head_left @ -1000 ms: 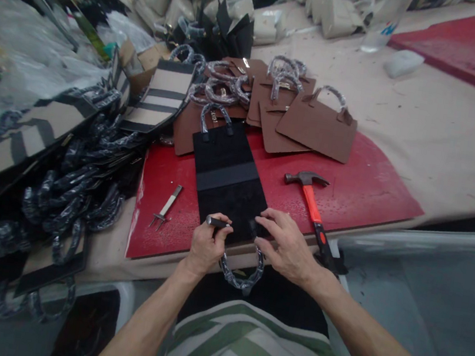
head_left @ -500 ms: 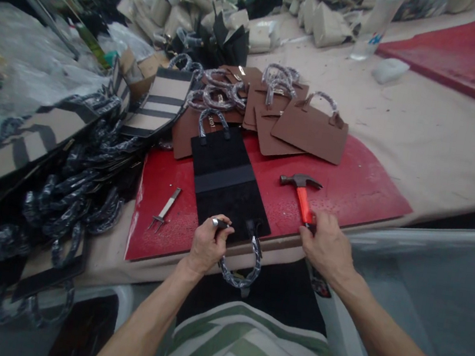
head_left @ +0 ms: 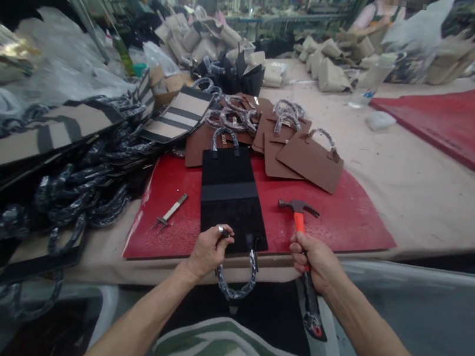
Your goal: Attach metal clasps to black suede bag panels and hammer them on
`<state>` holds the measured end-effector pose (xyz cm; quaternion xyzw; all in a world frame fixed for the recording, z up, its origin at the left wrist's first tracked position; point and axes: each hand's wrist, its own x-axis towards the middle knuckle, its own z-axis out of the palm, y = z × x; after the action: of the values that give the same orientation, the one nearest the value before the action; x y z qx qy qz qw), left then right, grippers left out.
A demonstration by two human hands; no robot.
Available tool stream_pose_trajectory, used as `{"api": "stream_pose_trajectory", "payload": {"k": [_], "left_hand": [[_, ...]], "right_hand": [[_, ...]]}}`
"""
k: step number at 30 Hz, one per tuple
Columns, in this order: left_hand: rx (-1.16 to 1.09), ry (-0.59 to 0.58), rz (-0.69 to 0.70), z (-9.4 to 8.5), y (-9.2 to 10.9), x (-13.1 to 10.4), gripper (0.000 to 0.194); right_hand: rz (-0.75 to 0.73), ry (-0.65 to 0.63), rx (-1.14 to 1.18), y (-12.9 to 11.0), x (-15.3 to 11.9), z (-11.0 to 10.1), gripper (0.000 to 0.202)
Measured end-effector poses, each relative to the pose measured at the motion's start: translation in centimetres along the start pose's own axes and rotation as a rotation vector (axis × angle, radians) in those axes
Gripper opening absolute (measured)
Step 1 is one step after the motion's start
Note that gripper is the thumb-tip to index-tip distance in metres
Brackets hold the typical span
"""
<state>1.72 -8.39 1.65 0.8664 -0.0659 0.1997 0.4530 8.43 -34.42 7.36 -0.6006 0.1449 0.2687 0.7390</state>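
Note:
My right hand (head_left: 314,261) is wrapped round the handle of a claw hammer (head_left: 299,220), with its dark head over the red board and its black grip end below the table edge. My left hand (head_left: 207,251) is pinched closed at the lower left corner of a black bag panel (head_left: 236,187). A small silver and dark piece shows at its fingers, too small to name. Just below hangs the panel's plastic-wrapped handle (head_left: 235,292), its left end hidden by this hand. Another wrapped handle (head_left: 226,136) lies at the panel's far end. A pronged metal tool (head_left: 172,211) lies left of the panel.
Brown bag panels (head_left: 312,156) with wrapped handles lie at the back of the red board (head_left: 356,219). Black and striped panels (head_left: 57,130) are heaped at left. A plastic bottle (head_left: 370,82) stands farther back. Grey bins (head_left: 435,315) are below the table edge. A person (head_left: 378,14) is in the background.
The view has tilted up, showing more background. My right hand has closed fully round the hammer's handle, which it only touched at the grip before. My left hand stays at the panel corner.

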Motion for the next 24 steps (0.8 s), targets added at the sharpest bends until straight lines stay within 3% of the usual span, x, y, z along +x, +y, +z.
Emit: {"api": "stream_pose_trajectory", "payload": {"k": [8,15,24], "left_hand": [[-0.058,0.089,-0.012,-0.4,-0.2,-0.9,0.015],[-0.067,0.080,-0.003,-0.7,-0.5,-1.0,0.013],[0.046,0.058,0.054,-0.3,-0.2,-0.5,0.009]], "right_hand": [[-0.119,0.051,-0.140,0.3,-1.8,-0.3,0.039],[-0.036,0.108,-0.094,3.2,-0.5,-1.3,0.043],[-0.008,0.112,-0.052,3.3,-0.3,-1.6,0.040]]}}
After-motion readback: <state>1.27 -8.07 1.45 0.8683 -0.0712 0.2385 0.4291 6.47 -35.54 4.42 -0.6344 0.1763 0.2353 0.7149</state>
